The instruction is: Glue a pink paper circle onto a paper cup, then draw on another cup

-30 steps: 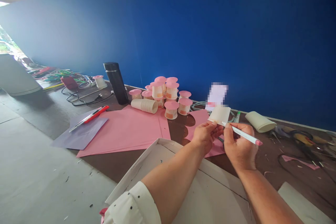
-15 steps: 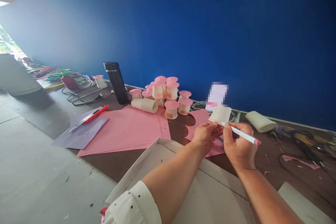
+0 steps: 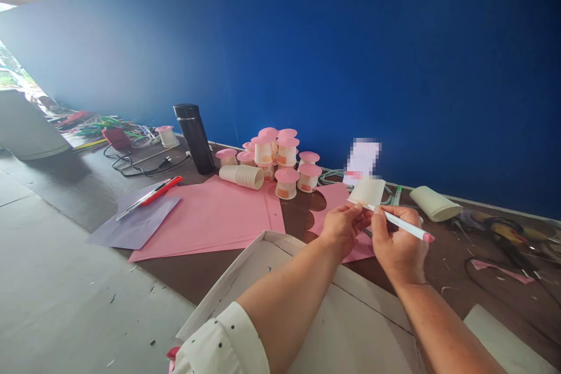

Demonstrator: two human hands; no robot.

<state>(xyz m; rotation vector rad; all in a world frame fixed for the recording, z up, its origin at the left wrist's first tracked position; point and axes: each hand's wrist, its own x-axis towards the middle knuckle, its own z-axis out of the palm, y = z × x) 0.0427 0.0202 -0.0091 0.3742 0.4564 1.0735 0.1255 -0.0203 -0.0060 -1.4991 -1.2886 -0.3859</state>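
Observation:
My left hand (image 3: 340, 230) is closed on the lower edge of a small white paper cup (image 3: 369, 191). In my right hand (image 3: 400, 248) is a white marker (image 3: 411, 228) with a pink end, its other end at the cup's near rim. Whether its tip touches the cup I cannot tell. Left of my hands stand several paper cups with round pink lids (image 3: 287, 183), some stacked, with orange markings on their sides. A nested stack of plain paper cups (image 3: 241, 176) lies in front of them.
Pink sheets (image 3: 219, 219) and a purple sheet (image 3: 149, 225) with a red utility knife (image 3: 160, 190) lie left. A black flask (image 3: 195, 140) stands behind. Near me is a white cardboard tray (image 3: 350, 321). At right are a bigger cup (image 3: 433, 203) and cables (image 3: 504, 239).
My right hand and the marker have shifted very slightly. The left hand and the cup look the same.

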